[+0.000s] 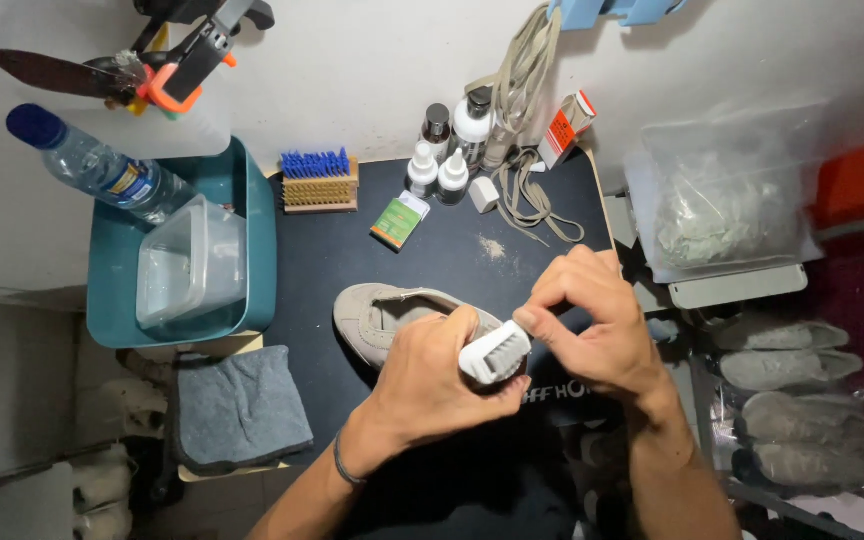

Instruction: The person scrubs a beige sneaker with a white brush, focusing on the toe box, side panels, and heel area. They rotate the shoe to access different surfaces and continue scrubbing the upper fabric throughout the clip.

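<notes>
A beige-grey shoe lies on a black counter, and the brush over it has a white head with pale bristles; the left hand has a dark band at the wrist. A teal tub holds a clear plastic box and a clear bottle with a blue cap, while a wooden brush shows blue bristles above tan ones. A grey cloth lies at the counter's edge, a green and white packet sits near white dropper bottles, and beige laces trail beside them.

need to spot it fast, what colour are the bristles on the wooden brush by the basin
Blue bristles on the wooden brush, clearest in the head view.
</notes>
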